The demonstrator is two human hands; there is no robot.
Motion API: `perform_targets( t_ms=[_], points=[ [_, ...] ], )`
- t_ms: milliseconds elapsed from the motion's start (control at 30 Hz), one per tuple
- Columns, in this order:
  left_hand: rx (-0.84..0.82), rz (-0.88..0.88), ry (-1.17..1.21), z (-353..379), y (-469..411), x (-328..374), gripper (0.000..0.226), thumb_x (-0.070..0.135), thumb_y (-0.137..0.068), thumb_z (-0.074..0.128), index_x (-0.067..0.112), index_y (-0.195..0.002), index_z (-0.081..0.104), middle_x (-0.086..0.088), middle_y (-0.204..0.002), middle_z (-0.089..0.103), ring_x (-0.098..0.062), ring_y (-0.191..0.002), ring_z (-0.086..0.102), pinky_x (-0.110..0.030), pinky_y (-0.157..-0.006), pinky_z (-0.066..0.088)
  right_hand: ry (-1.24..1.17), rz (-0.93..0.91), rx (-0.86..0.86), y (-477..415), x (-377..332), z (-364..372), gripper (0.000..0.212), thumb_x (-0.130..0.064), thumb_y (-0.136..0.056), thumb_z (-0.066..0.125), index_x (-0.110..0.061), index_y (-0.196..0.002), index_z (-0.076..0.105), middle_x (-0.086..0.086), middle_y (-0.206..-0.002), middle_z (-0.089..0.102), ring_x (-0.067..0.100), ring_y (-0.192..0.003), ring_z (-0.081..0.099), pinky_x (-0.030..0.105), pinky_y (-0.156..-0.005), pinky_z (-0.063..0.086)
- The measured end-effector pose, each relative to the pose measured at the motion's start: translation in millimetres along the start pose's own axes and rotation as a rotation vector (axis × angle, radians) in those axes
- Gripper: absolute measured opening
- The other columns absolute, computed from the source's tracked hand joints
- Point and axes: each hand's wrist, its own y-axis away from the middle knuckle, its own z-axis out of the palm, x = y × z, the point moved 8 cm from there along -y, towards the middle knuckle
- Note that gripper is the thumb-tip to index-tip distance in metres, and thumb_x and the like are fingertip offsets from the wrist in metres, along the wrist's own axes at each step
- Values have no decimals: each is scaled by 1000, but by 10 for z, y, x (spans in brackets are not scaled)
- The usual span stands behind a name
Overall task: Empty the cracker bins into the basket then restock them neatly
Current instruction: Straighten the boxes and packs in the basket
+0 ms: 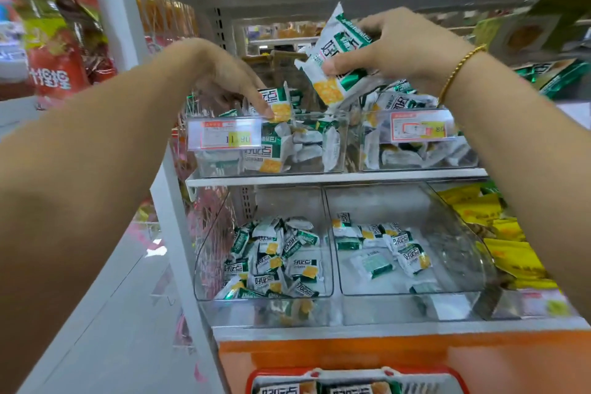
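My right hand (396, 48) grips a few white-and-green cracker packets (332, 54) above the gap between the two upper clear bins. My left hand (230, 80) reaches into the upper left bin (335, 150), its fingers pinching a packet (276, 102) at the bin's top. The upper right bin (463, 157) is piled with packets. Below, the lower left bin (326, 265) holds a heap of packets and the lower right bin (454, 259) only a few. A red basket (351, 376) with packets inside sits at the bottom edge.
Price tags (224, 134) hang on the upper bins' fronts. Yellow packets (499, 233) fill a bin to the lower right. Red snack bags (60, 41) hang on the left. White shelf posts and a shelf board frame the bins; an orange base panel runs under them.
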Motion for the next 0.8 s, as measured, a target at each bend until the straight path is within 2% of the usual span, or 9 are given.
perform_targets(
  t_ms=[33,67,200,267,367,433,567,667,800],
  points=[
    [54,-2,-24,-39,21,26,40,38,-66,75,27,-102,62,2,-125,56,-21,-115,49,-42,-108,32,-60,0,-4,36,-1,15,35,-34,-71,80,-19,-100,67,-9,-81,70,-6,-54,63,9,-44,41],
    [115,6,-45,-77,52,66,45,38,-68,74,26,-109,60,-1,-123,53,-17,-102,42,-38,-106,35,-115,-6,-7,77,-9,22,36,-33,-72,81,-17,-101,67,-8,-83,72,-4,-63,67,11,-50,46],
    [514,108,-189,-232,462,244,76,45,-78,69,14,-140,40,-8,-140,46,-27,-121,47,-39,-106,33,-284,-55,-34,337,13,2,45,-37,-66,82,-19,-105,68,-4,-97,74,11,-92,70,33,-87,54],
    [706,232,-90,-186,849,325,68,44,-77,70,15,-134,46,-9,-133,52,-23,-113,55,-39,-98,44,-387,-75,-73,573,54,27,50,-36,-62,79,-18,-107,67,-2,-100,74,12,-95,69,34,-89,54],
    [779,385,131,196,1397,302,47,41,-72,72,14,-107,57,8,-87,63,-3,-71,58,-19,-62,45,-514,-82,-121,1010,248,114,44,-27,-63,74,-15,-104,65,-5,-94,74,7,-89,69,17,-75,53],
    [659,435,192,642,1589,256,41,42,-67,75,16,-95,59,13,-75,64,2,-63,58,-12,-58,43,-543,-64,-172,1328,467,229,38,-23,-63,72,-17,-101,64,-7,-91,74,4,-86,67,13,-71,50],
    [249,430,172,1851,1336,96,40,51,-66,79,19,-83,63,8,-74,59,-7,-70,56,-21,-65,42,-406,170,-322,1972,1287,768,56,-36,-57,80,-21,-109,66,6,-112,70,17,-103,65,41,-96,47],
    [-64,216,94,2998,884,-161,63,57,-71,74,15,-115,57,2,-119,59,-15,-108,55,-31,-90,41,-265,390,-479,2469,2068,1281,83,-57,-53,86,-20,-123,59,-5,-121,63,17,-115,56,37,-98,47],
    [-459,-61,-26,4539,657,-564,81,47,-84,67,17,-148,28,0,-156,24,-21,-136,35,-34,-108,35,-162,592,-735,3299,2867,1947,40,-37,-69,83,-14,-96,66,-3,-90,62,16,-85,58,30,-77,48]
  ],
)
